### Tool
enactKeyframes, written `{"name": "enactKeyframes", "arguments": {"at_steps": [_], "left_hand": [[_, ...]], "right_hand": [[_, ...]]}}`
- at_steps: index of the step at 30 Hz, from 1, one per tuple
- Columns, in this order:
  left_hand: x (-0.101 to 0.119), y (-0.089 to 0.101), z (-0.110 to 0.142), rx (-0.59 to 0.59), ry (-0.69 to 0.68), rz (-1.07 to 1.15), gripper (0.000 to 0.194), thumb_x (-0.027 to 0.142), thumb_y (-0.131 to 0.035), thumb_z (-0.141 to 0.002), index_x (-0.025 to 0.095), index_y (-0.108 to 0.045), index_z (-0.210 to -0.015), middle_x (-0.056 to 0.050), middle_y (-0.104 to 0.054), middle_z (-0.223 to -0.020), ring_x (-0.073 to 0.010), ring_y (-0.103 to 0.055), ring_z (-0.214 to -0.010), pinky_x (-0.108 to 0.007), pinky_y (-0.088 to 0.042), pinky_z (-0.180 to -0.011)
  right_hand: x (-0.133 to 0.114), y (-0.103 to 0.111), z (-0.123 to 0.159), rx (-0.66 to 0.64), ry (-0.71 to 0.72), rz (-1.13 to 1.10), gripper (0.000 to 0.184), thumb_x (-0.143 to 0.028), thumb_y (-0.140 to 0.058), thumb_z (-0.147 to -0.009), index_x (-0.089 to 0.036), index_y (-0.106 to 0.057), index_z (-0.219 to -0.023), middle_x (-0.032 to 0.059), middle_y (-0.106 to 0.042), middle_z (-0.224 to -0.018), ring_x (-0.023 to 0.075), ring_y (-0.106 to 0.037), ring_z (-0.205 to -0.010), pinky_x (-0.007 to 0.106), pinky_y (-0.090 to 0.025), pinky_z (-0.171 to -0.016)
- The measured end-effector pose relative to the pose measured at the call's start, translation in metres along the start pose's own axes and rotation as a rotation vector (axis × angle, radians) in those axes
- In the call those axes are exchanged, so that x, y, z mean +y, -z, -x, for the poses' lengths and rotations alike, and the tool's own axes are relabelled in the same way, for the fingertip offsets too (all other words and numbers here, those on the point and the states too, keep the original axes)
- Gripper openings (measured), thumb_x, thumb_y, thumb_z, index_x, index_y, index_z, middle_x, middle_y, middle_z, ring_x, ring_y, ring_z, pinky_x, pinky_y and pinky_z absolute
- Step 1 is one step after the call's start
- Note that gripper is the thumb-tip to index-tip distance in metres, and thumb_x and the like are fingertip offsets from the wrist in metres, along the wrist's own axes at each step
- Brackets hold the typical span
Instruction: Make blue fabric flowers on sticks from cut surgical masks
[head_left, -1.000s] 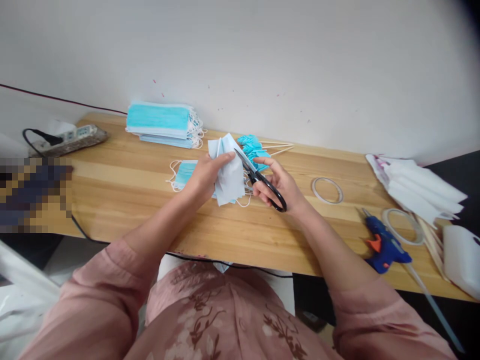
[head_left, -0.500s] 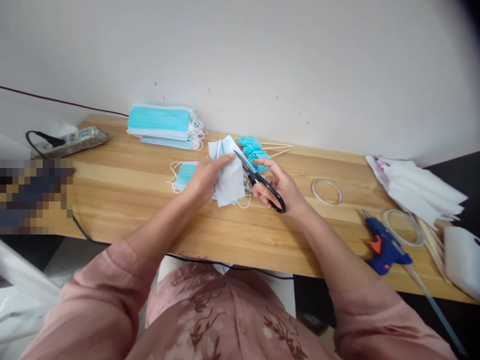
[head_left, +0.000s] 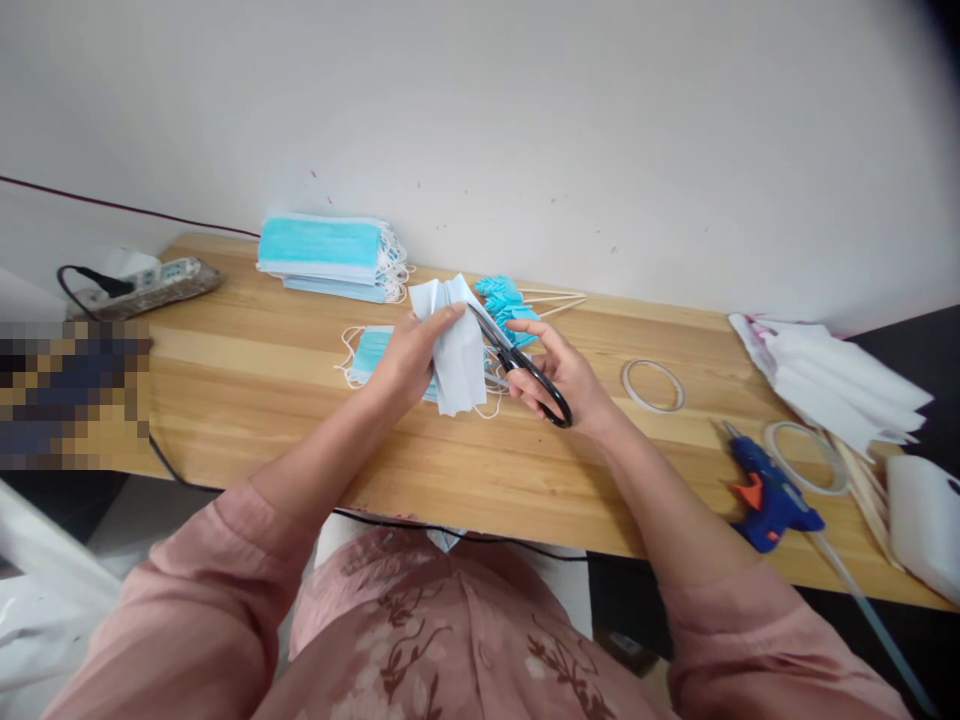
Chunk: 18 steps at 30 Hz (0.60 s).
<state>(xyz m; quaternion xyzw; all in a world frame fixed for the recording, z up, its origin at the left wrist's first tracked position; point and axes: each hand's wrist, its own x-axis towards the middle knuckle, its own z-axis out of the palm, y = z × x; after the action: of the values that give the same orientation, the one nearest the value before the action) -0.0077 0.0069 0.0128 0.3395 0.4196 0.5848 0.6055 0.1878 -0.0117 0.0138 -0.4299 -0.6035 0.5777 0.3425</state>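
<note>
My left hand (head_left: 411, 352) pinches a folded pale blue face mask (head_left: 459, 350), held upright over the wooden table (head_left: 247, 400). My right hand (head_left: 564, 375) grips black-handled scissors (head_left: 525, 368), whose blades meet the mask's right edge near its top. Under the hands another mask (head_left: 367, 350) lies flat with its white ear loops spread. Small cut blue pieces on thin wooden sticks (head_left: 517, 296) lie just behind the scissors.
A stack of blue masks (head_left: 324, 252) sits by the wall. A power strip (head_left: 146, 282) is at the far left. Two tape rings (head_left: 654, 384), a blue glue gun (head_left: 769, 490), white sheets (head_left: 832, 380) and a white box (head_left: 924, 520) fill the right side.
The scissor blades have closed a little further into the mask's edge. Both hands stay in nearly the same place.
</note>
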Motion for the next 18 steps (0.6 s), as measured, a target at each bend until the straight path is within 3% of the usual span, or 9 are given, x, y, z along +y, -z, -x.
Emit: {"name": "enactKeyframes", "arguments": {"at_steps": [8, 12, 18], "left_hand": [[0.0018, 0.0003, 0.0005, 0.016, -0.012, 0.001, 0.032, 0.035, -0.084, -0.066, 0.018, -0.062, -0.082, -0.002, -0.063, -0.074, -0.0159, -0.062, -0.064, -0.028, -0.051, -0.061], [0.0008, -0.0007, 0.0005, 0.015, -0.018, 0.020, 0.030, 0.033, -0.083, -0.066, 0.018, -0.062, -0.081, -0.002, -0.063, -0.075, -0.0154, -0.061, -0.064, -0.027, -0.052, -0.061], [0.0013, -0.0018, 0.0017, -0.002, -0.017, 0.026, 0.032, 0.035, -0.083, -0.065, 0.018, -0.063, -0.082, -0.003, -0.065, -0.076, -0.0165, -0.062, -0.067, -0.028, -0.053, -0.062]], "right_hand": [[0.0036, 0.0016, -0.0012, -0.030, 0.027, -0.023, 0.066, -0.040, -0.078, -0.075, -0.026, -0.043, -0.130, -0.0110, -0.050, -0.055, 0.0085, -0.042, -0.045, 0.020, -0.027, -0.040], [0.0052, 0.0032, -0.0013, -0.055, 0.009, -0.019, 0.058, -0.041, -0.072, -0.080, -0.026, -0.045, -0.129, -0.0117, -0.044, -0.052, 0.0074, -0.034, -0.043, 0.020, -0.023, -0.040], [0.0067, 0.0046, -0.0022, -0.091, -0.016, -0.067, 0.058, -0.038, -0.072, -0.081, -0.027, -0.042, -0.130, -0.0121, -0.046, -0.054, 0.0065, -0.033, -0.042, 0.017, -0.024, -0.038]]}}
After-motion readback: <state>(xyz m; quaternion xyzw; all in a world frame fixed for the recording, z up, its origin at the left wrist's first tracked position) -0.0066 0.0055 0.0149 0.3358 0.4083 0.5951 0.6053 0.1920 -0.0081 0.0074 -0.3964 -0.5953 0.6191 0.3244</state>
